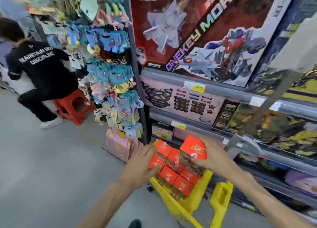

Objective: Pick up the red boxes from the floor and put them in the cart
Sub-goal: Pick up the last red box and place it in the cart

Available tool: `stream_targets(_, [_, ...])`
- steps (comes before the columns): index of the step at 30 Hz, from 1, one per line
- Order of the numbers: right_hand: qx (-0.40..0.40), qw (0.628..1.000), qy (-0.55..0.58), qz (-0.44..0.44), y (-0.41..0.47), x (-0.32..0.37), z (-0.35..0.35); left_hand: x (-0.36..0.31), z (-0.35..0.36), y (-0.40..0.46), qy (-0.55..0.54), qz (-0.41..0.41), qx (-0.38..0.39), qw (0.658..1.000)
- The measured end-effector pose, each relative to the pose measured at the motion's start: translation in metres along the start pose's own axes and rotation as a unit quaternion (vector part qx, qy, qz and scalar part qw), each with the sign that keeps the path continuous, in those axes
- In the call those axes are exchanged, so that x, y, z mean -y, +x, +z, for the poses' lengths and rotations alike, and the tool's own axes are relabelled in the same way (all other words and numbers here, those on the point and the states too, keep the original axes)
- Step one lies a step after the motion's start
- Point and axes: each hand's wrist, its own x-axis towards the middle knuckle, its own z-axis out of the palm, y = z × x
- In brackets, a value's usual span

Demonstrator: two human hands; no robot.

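Head view: red boxes (173,173) in cart (178,205)

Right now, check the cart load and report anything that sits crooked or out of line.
One thing: the red box in the right hand sits tilted and higher than the stacked red boxes in the yellow cart, not yet in line. The left hand rests on the stack. The image is blurred; no damage or spill shows.

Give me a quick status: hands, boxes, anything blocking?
Right hand gripping red box. Left hand flat on boxes stacked in yellow cart. Nothing blocking.
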Motion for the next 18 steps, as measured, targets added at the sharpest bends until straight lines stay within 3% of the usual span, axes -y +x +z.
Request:
stream_targets(5, [-0.031, 0.994, -0.04, 0.093, 0.039, -0.026, 0.038, 0.057, 0.029, 0.069, -0.027, 0.062, 0.035, 0.997])
stream_targets(10, [0.003, 0.974, -0.091, 0.209, 0.07, -0.054, 0.077, 0.109, 0.07, 0.113, -0.047, 0.109, 0.083, 0.989])
stream_targets(18, [0.053, 0.968, -0.156, 0.192, 0.098, -0.108, 0.16, 0.158, 0.14, 0.151, -0.101, 0.103, 0.155, 0.977])
